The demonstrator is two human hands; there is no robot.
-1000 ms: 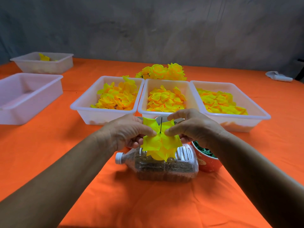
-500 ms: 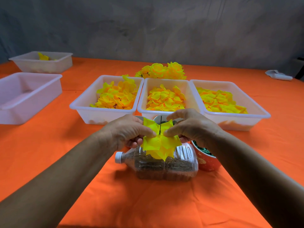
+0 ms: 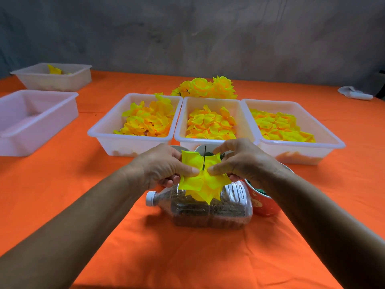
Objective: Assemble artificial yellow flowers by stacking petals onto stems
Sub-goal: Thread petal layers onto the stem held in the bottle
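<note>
From my remote seat I see the thin dark wire stem standing nearly upright, its long axis running up and away from the camera, its tip pointing toward the far wall. It pokes through the middle of a bright yellow fabric petal layer, which faces me almost flat, with pointed lobes hanging down. My left hand pinches the petal's left edge, thumb on top and fingers curled beneath. My right hand pinches the right edge the same way. The two thumbs sit close together, either side of the stem.

The petal is held in the air above a clear plastic bottle with a white cap that lies on its side on the orange-covered desk, cap pointing left. Its dark grainy filling is hard to identify. The stem's lower part is hidden behind the petal. A red bowl just right of the bottle is mostly covered by my right wrist; I make out only something green inside.

Beyond my hands, three white plastic trays of loose yellow petals stand side by side, with a heap of finished yellow flowers behind them. Two more white trays sit far left, the nearer one cut off by the frame edge.
</note>
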